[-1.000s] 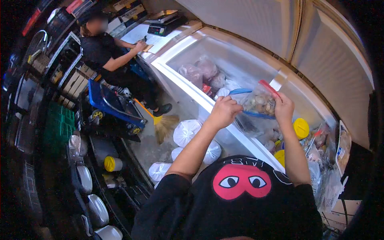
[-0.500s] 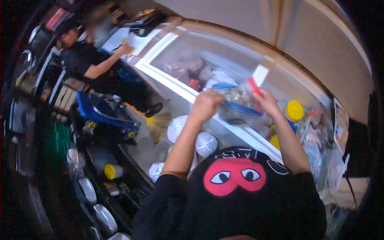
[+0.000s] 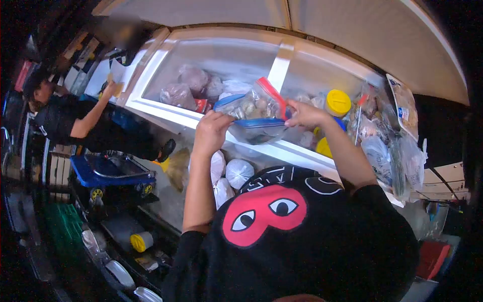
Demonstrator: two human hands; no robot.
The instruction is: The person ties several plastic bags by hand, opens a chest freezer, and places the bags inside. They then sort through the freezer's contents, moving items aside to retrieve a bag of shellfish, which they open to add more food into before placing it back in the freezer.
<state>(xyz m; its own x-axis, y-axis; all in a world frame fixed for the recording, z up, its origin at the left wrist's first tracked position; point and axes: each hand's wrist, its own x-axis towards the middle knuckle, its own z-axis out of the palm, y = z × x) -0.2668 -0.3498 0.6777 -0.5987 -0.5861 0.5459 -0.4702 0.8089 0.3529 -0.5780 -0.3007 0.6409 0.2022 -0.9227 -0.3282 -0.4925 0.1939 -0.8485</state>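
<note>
My left hand (image 3: 214,130) is closed on the left end of a clear zip bag (image 3: 259,134) with a blue zip edge, its mouth spread apart. My right hand (image 3: 305,115) pinches a second clear zip bag (image 3: 259,104) by its red zip strip, with the fingertips right at the blue zip's right end. Pale, lumpy contents show through the red-zip bag, which sits in the blue-zip bag's mouth. Both bags hang over the white front rim (image 3: 173,115) of an open chest freezer.
Bagged meat-like lumps (image 3: 193,80), yellow-lidded tubs (image 3: 338,102) and plastic-wrapped packages (image 3: 375,151) fill the freezer. White tied bags (image 3: 239,173) lie on the floor in front. A blue cart (image 3: 113,171) and a person in dark clothes (image 3: 65,118) holding papers are at left.
The view has swung, so hands, bags and freezer appear further left. The red zip strip now slants toward the upper left from my right hand. Both hands keep their hold.
</note>
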